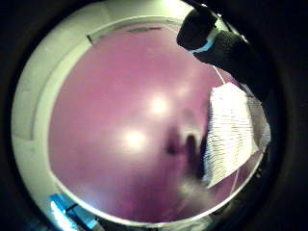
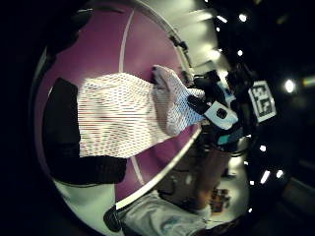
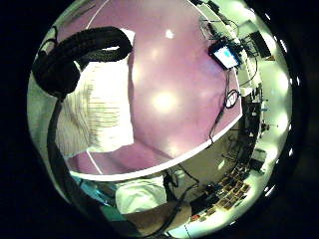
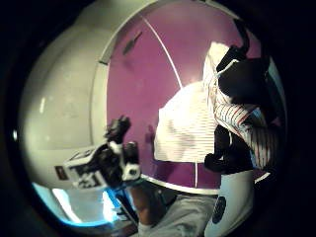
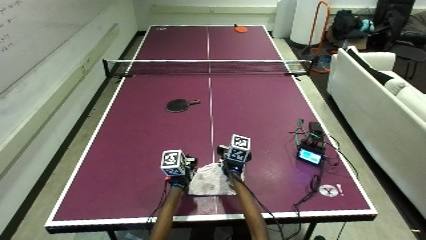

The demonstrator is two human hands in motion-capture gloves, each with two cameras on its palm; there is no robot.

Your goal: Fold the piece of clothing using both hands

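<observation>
Outside view: a purple tabletop [image 5: 133, 125] with white lines and a net [image 5: 208, 67] across its middle. The piece of clothing [image 5: 208, 181], pale and finely striped, lies as a small folded bundle near the person's edge, on the white centre line. The left hand [image 5: 178, 172] is at its left edge, the right hand [image 5: 233, 162] at its far right corner. A black paddle [image 5: 180, 105] lies well beyond, a red paddle [image 5: 240, 29] past the net, and a small lit device [image 5: 311, 156] with cables to the right.

Left thumb side palm view: the piece of clothing [image 2: 118, 115] lies spread on the tabletop [image 2: 98, 54]; black fingers [image 2: 64, 142] of this hand curl along its near edge. The other hand [image 2: 211, 110] pinches a raised corner of the cloth.

Left little finger side palm view: mostly bare tabletop [image 1: 125, 96]; the striped cloth [image 1: 228, 134] sits at one side, below a dark fingertip [image 1: 197, 29]. Whether the left hand grips the cloth I cannot tell.

Right thumb side palm view: the right hand's fingers [image 4: 247, 79] are clamped on a lifted fold of the piece of clothing [image 4: 187, 128]; the left hand [image 4: 113, 158] is held off the cloth, over the tabletop.

Right little finger side palm view: a curled black finger [image 3: 84, 45] arches over the cloth [image 3: 107, 109]; the lit device [image 3: 225, 54] lies on the tabletop beyond.
</observation>
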